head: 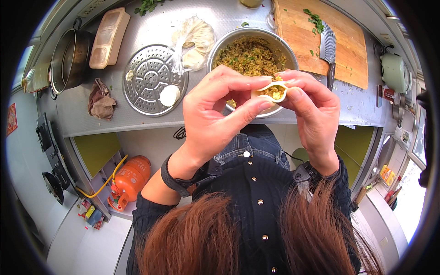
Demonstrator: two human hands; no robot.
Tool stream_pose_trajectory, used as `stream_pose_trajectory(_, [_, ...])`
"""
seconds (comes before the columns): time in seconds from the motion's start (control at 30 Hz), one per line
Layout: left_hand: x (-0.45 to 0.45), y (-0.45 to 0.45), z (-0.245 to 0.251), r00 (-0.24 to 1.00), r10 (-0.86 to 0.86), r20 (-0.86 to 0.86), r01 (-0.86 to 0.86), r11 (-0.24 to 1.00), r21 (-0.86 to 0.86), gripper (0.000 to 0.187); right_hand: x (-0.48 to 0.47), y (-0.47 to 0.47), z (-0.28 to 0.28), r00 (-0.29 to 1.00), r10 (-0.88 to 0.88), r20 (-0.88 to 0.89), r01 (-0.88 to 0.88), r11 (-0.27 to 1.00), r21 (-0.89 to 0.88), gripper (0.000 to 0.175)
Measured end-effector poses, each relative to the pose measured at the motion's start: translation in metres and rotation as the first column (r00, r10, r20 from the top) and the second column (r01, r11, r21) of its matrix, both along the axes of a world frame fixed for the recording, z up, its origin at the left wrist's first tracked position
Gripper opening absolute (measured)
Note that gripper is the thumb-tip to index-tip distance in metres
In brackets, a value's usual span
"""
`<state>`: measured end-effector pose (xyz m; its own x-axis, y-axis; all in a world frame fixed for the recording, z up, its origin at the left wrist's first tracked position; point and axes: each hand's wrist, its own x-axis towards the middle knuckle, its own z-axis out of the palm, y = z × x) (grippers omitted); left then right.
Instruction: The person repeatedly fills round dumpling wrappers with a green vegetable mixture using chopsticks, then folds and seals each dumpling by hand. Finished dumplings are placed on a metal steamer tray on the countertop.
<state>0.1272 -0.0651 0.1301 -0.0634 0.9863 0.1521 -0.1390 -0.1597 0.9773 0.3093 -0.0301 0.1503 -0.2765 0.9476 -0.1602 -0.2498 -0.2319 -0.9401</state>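
Between both hands is a dumpling wrapper with filling (pixel 274 92), its edges partly pinched and a gap showing yellowish filling. My left hand (pixel 223 106) grips its left side with thumb and fingers. On its right side, my right hand (pixel 311 103) pinches the edge. Below them stands a metal bowl (pixel 292 56) of chopped filling (pixel 254 53). A round perforated steamer plate (pixel 137 91) lies to the left, bearing a small stack of round wrappers (pixel 169 95) and a scrap of dough (pixel 129 75). A plastic bag of wrappers (pixel 196 39) touches the plate's upper right edge.
A wooden cutting board (pixel 350 51) with a cleaver (pixel 328 44) and chopped greens (pixel 314 20) lies at the right. At the left are a dark pot (pixel 68 62), a lidded container (pixel 109 37) and a crumpled cloth (pixel 101 100). The metal counter's front edge (pixel 151 128) runs before me.
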Motion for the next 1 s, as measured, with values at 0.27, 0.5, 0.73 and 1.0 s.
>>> stream_pose_trajectory(0.27, [0.001,0.002,0.0,0.974,0.154,-0.168,-0.117,0.971,0.209,0.029,-0.006,-0.002,0.004,0.997,-0.001,-0.083,-0.004,0.998,-0.061,0.014])
stream_pose_trajectory(0.5, [0.004,-0.002,0.002,0.984,0.174,-0.045,-0.169,0.982,0.088,0.021,-0.009,-0.001,0.005,0.994,-0.019,-0.111,0.011,0.997,-0.071,0.013])
stream_pose_trajectory(0.73, [0.003,0.0,0.005,0.968,0.229,-0.102,-0.215,0.968,0.131,0.03,-0.012,0.001,0.002,1.0,-0.005,0.026,0.003,0.995,0.097,0.013])
stream_pose_trajectory(1.0, [-0.002,0.004,0.004,0.951,0.214,-0.224,-0.17,0.965,0.2,0.03,-0.016,-0.001,0.007,0.994,0.017,0.108,-0.029,0.992,0.119,0.014])
